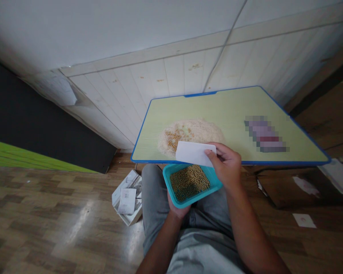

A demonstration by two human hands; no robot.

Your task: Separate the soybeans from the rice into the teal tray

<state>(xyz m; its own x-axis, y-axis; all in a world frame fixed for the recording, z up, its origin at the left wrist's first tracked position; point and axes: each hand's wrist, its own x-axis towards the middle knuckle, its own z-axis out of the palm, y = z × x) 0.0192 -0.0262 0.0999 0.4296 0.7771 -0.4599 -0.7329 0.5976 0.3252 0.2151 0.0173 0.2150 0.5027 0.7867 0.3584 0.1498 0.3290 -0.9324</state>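
Observation:
My right hand [227, 164] pinches a white card [194, 153] at the near edge of a green table with a blue rim [188, 161]. The card's edge sits just over a teal tray [171, 179] full of small yellow-brown beans [189, 182]. My left hand [177, 208] holds that tray from underneath, below the table edge and above my lap. On the table lies a pile of white rice [200, 131] with yellow beans [173, 138] mixed into its left side.
A blurred-out object [265, 134] lies on the right of the table. An open white box with papers [128, 198] sits on the wooden floor to the left of my legs. Cardboard [286, 186] and paper sheets lie on the right. A tiled wall stands behind the table.

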